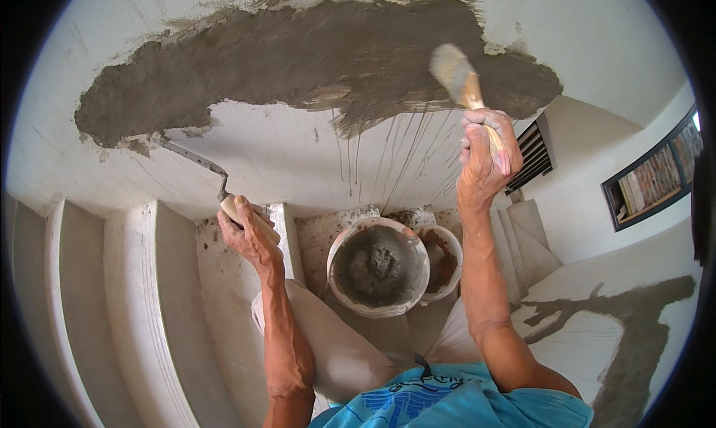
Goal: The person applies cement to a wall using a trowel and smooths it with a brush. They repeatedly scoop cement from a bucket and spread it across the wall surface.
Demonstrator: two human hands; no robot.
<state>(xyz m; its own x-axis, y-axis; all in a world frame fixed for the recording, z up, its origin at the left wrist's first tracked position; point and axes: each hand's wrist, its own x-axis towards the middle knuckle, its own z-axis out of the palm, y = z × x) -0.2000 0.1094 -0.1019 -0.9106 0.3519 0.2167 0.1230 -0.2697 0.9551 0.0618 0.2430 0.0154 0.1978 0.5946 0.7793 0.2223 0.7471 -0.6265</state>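
Observation:
My left hand (pixel 252 233) is closed round the wooden handle of a trowel (pixel 195 158), its thin blade edge-on near the lower left of a wet cement patch (pixel 268 55) on the wall. In my right hand (pixel 488 152) is a paintbrush (pixel 468 92) with a wooden handle. Its pale bristles, slightly blurred, point up over the right part of the patch; I cannot tell whether they touch it. Between my knees stands a round bucket (pixel 337 279) holding grey cement mix (pixel 380 268). Beside it, partly hidden, is a smaller bucket (pixel 453 279) with brownish contents.
Concrete steps (pixel 134 279) run down the left side. Grey drips streak the white wall (pixel 276 141) below the patch. To the right are a dark slatted vent (pixel 531 156), a dark-framed window (pixel 649 182) and another cement patch (pixel 645 338) low on the wall.

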